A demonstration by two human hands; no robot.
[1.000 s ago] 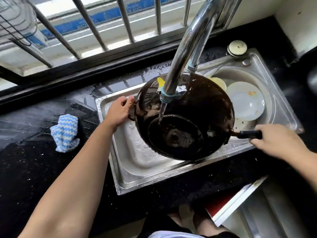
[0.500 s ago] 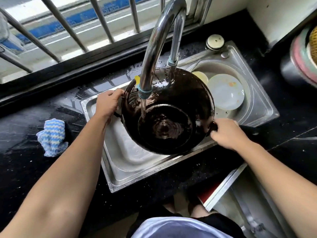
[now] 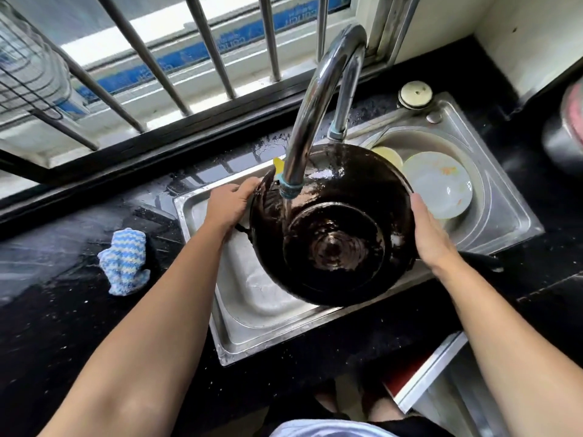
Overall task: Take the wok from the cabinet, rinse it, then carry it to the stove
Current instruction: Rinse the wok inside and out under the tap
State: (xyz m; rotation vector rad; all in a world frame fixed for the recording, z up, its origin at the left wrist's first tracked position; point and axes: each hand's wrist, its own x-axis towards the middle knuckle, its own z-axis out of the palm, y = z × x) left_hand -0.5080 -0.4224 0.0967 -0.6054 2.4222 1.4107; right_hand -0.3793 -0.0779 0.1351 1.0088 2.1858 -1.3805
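Observation:
A black wok [image 3: 331, 228] is held upside down over the left basin of the steel sink [image 3: 252, 329], its wet underside facing me. Water runs from the curved chrome faucet [image 3: 318, 99] onto the wok's left side. My left hand [image 3: 230, 203] grips the wok's left rim near its small loop handle. My right hand [image 3: 432, 234] lies flat against the wok's right edge, fingers straight and pointing away from me. The long handle is hidden behind my right hand and wrist.
White plates [image 3: 438, 184] lie in the round right basin. A blue-and-white knitted cloth [image 3: 124, 263] sits on the wet black counter [image 3: 63, 326] to the left. A barred window [image 3: 189, 58] runs behind the sink. An open cabinet door [image 3: 426, 370] juts out below right.
My right hand has left the long handle and moved up onto the wok's right edge. The wok has shifted slightly under the stream, and my head has moved back.

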